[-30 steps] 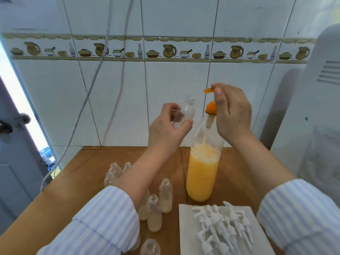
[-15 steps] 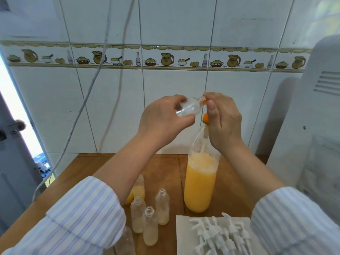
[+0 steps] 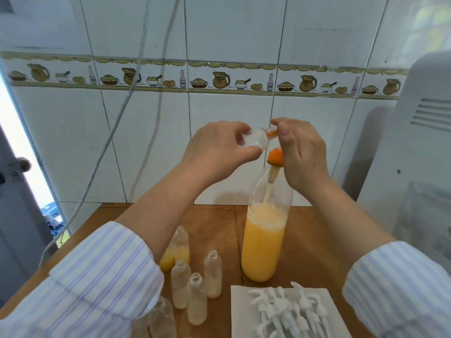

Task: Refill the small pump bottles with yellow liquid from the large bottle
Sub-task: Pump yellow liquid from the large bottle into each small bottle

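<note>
Your left hand [image 3: 214,145] grips small clear bottle [image 3: 255,140], tipped sideways, mouth at orange spout [image 3: 273,133]. Your right hand [image 3: 301,152] curls round orange pump head [image 3: 275,158] on large bottle [image 3: 264,240], standing on wooden table [image 3: 214,228] beside open small bottles [image 3: 195,284].

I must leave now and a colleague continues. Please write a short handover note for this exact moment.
Left hand holds a small clear bottle on its side, mouth against the orange spout. Right hand is on the pump head of the large bottle, which stands on the wooden table.
Done: one small bottle at the back looks part filled with yellow.
Left: fill the held bottle, then the open bottles in front; white pump tops lie on the paper, unfitted.
</note>
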